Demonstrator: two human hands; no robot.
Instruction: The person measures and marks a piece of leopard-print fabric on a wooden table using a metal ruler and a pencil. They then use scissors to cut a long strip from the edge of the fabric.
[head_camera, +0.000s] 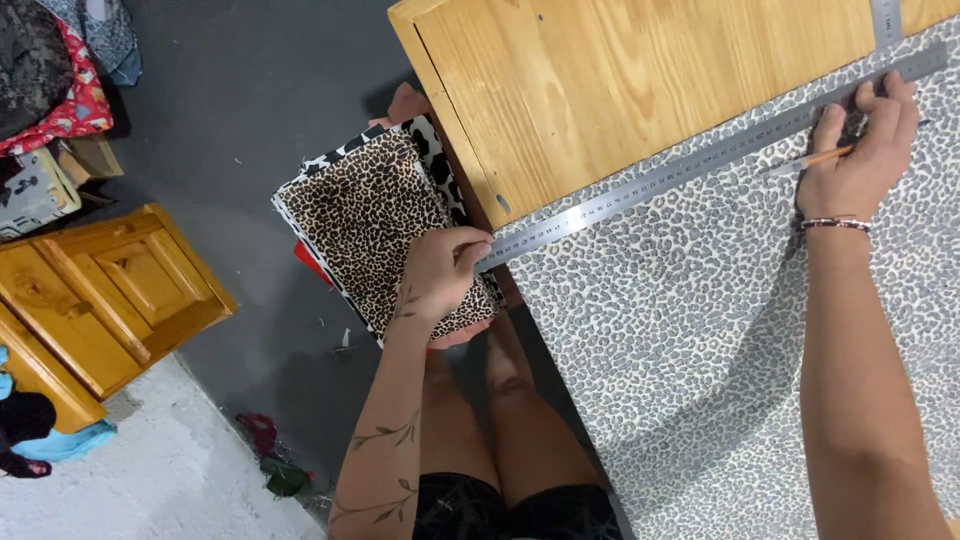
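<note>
Grey leopard-print fabric (720, 330) is covering the wooden surface (600, 90); left hand (440, 270) is pinching the steel ruler (700, 160), right hand (860, 150) is grasping a pencil (815, 160), above grey floor (260, 110).

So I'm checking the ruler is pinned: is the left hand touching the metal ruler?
Touching. The head view shows the left hand with its fingertips pressed on the near end of the metal ruler, no gap visible.

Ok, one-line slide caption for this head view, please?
Left hand pins a long metal ruler across grey leopard-print fabric on a wooden table; right hand holds a pencil beside it.
</note>
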